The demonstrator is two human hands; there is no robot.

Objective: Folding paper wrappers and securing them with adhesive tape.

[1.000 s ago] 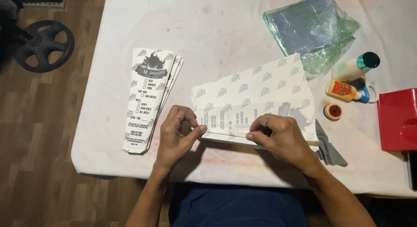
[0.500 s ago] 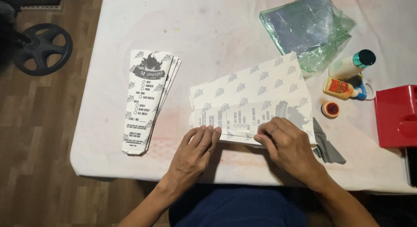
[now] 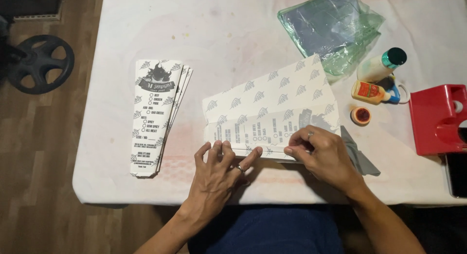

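Head view | left hand [image 3: 216,171], right hand [image 3: 326,154] flat, unclenched on printed sheet [image 3: 270,113] | stack of printed sleeves [image 3: 155,117] left | glue bottle [image 3: 372,92] right

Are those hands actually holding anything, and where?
Nothing is lifted. Both the left hand and right hand press fingertips on the near folded edge of the printed paper sheet, flat on the table.

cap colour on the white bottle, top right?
Teal green cap on the white bottle, lying tilted by the orange glue bottle. Head view.
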